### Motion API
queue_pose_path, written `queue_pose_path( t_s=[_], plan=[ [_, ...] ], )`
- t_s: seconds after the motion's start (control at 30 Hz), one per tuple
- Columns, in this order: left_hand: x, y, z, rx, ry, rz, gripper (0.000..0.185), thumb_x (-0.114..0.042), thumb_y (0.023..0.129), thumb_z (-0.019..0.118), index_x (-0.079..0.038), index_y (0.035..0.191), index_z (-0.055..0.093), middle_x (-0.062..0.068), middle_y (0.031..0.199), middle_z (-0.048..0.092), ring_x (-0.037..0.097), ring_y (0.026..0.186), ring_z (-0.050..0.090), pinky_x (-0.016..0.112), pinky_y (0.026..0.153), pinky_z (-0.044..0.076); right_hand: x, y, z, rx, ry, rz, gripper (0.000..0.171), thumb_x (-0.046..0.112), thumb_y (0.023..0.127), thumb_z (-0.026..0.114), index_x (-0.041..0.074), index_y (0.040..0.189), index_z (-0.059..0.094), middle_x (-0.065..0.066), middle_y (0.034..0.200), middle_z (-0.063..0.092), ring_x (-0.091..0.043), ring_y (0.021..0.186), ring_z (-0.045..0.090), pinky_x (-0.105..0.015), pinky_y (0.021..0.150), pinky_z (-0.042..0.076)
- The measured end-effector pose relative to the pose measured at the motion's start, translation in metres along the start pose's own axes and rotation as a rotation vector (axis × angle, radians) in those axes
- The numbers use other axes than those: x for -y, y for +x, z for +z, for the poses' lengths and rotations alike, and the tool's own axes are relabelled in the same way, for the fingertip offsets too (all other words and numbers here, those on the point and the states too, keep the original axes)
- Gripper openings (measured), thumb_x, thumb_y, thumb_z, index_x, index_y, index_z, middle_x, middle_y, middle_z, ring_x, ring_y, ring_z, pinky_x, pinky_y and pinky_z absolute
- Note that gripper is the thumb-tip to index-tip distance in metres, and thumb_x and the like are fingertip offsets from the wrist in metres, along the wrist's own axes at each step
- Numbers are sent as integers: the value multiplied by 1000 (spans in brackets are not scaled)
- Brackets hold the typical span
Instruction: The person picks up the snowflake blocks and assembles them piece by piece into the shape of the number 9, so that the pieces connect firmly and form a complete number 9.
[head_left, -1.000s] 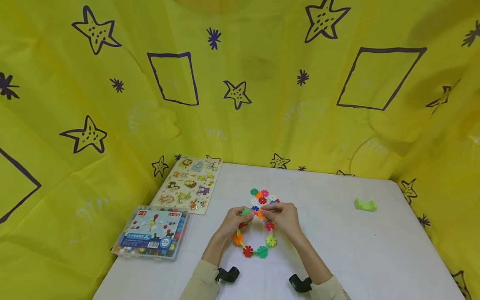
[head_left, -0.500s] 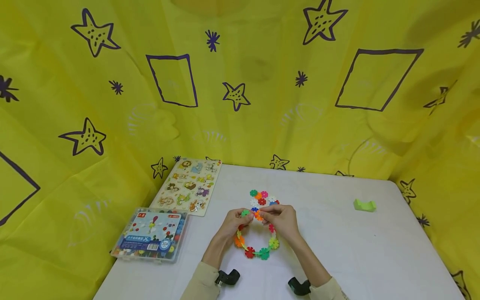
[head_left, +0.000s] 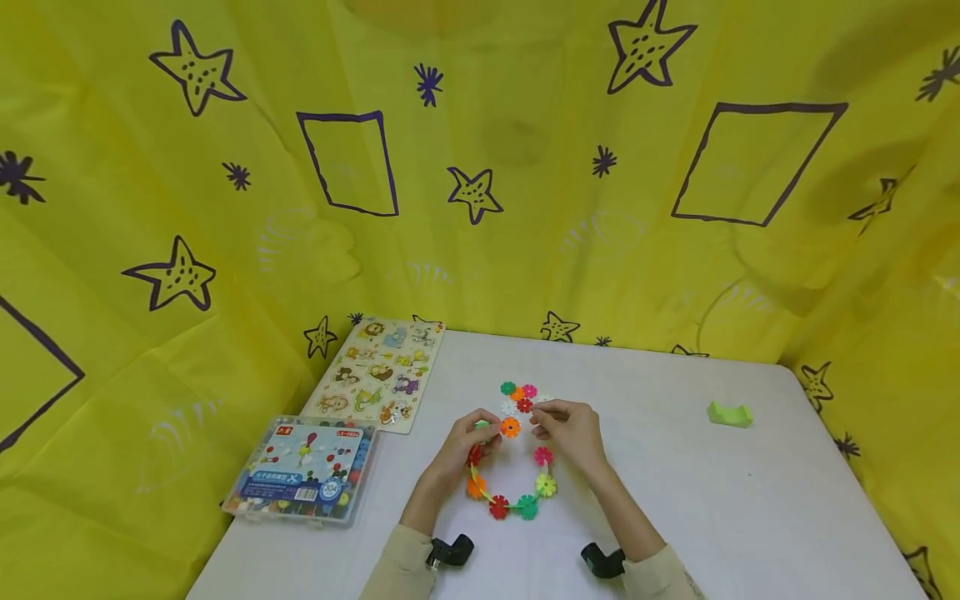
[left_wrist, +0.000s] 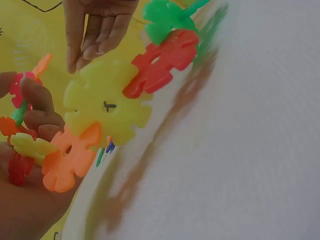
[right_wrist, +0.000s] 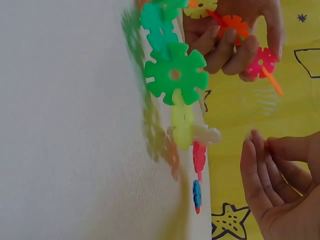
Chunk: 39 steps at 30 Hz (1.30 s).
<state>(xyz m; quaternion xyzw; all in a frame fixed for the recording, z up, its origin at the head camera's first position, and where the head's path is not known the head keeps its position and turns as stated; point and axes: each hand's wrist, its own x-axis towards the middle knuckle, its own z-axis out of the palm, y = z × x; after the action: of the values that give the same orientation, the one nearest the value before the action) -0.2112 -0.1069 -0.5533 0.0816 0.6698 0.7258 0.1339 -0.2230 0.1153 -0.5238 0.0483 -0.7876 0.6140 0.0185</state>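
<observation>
Your right hand has come off the orange disc it was pinching together with the left a moment ago, and it is now hovering just beside that disc, a small gap showing between them. Its fingers are lying loosely curled and are holding nothing; the right wrist view is showing the same relaxed palm with empty fingertips. Your left hand is gripping the upper left end of the snowflake chain, with its fingers curled round the red and orange pieces there, and the orange disc is standing up from that end between your two hands. You are keeping the chain hanging in a loop above the white table, its red, green and yellow discs sagging toward you. In the left wrist view a yellow disc is sitting just ahead of your left fingers.

Just behind your hands a small pile of loose discs is lying on the table. To your left an animal puzzle board and a clear parts box are resting side by side, and a green block is lying well apart on your right.
</observation>
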Motion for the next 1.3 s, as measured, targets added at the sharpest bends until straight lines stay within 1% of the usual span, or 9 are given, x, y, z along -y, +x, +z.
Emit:
queue_pose_path(
  t_s=[0.13, 0.27, 0.43, 0.6, 0.73, 0.87, 1.07, 1.17, 1.3],
  plan=[
    [2, -1, -1, -2, -2, -15, 29, -32, 102, 65, -4, 110, 66, 6, 79, 56, 19, 70, 46, 26, 64, 39, -7, 7, -1, -68, -142, 8, 12, 3, 93, 76, -4, 104, 79, -14, 90, 77, -25, 70, 75, -27, 60, 60],
    [4, 0, -1, -2, 22, -2, 30, -32, 103, 65, -3, 110, 70, 8, 73, 46, 23, 66, 40, 26, 61, 35, -16, 17, -3, -94, -304, 15, 15, 6, 92, 76, 1, 106, 80, -9, 93, 77, -21, 68, 72, -27, 57, 54],
    [4, 2, 1, -11, 49, 23, 31, -35, 103, 65, -5, 108, 69, 9, 74, 44, 24, 66, 39, 26, 59, 33, -29, 32, -8, -90, -510, 46, 30, 9, 88, 78, 4, 117, 77, -13, 106, 74, -27, 90, 69, -39, 69, 55],
    [3, 4, 3, -17, 55, 21, 29, -34, 103, 65, -5, 105, 68, 6, 78, 49, 20, 70, 44, 25, 63, 36, -34, 38, -11, -41, -601, 70, 37, 11, 87, 78, -3, 121, 73, -19, 109, 66, -36, 102, 63, -50, 84, 54],
    [2, 3, 5, -20, 46, 16, 25, -34, 103, 64, -9, 103, 67, 5, 82, 53, 20, 72, 46, 27, 67, 39, -34, 39, -12, -32, -608, 83, 31, 12, 87, 79, -5, 113, 74, -18, 105, 66, -33, 99, 62, -49, 87, 53],
    [2, 4, 5, -23, 30, 13, 23, -33, 103, 63, -11, 102, 67, 6, 86, 56, 20, 75, 48, 28, 70, 42, -33, 40, -14, -45, -580, 89, 25, 13, 87, 81, -2, 105, 74, -14, 97, 70, -27, 87, 65, -43, 78, 55],
    [3, 5, 4, -25, -5, 0, 22, -31, 103, 62, -10, 102, 65, 7, 86, 57, 19, 74, 49, 27, 67, 43, -31, 36, -17, -36, -392, 136, 18, 9, 90, 80, -3, 99, 70, -8, 77, 71, -15, 61, 67, -29, 58, 56],
    [3, 4, 3, -35, -14, -8, 21, -32, 103, 61, -12, 100, 65, 5, 85, 58, 18, 73, 50, 27, 66, 44, -29, 35, -20, -40, -306, 173, 18, 9, 92, 78, -7, 100, 72, -9, 75, 73, -15, 59, 69, -28, 56, 58],
    [3, 4, 2, -57, -3, -8, 23, -34, 104, 60, -12, 99, 65, 3, 86, 60, 17, 75, 52, 27, 69, 46, -27, 34, -23, -73, -282, 181, 21, 13, 94, 78, -6, 103, 77, -9, 75, 74, -17, 60, 71, -27, 56, 58]
  ],
)
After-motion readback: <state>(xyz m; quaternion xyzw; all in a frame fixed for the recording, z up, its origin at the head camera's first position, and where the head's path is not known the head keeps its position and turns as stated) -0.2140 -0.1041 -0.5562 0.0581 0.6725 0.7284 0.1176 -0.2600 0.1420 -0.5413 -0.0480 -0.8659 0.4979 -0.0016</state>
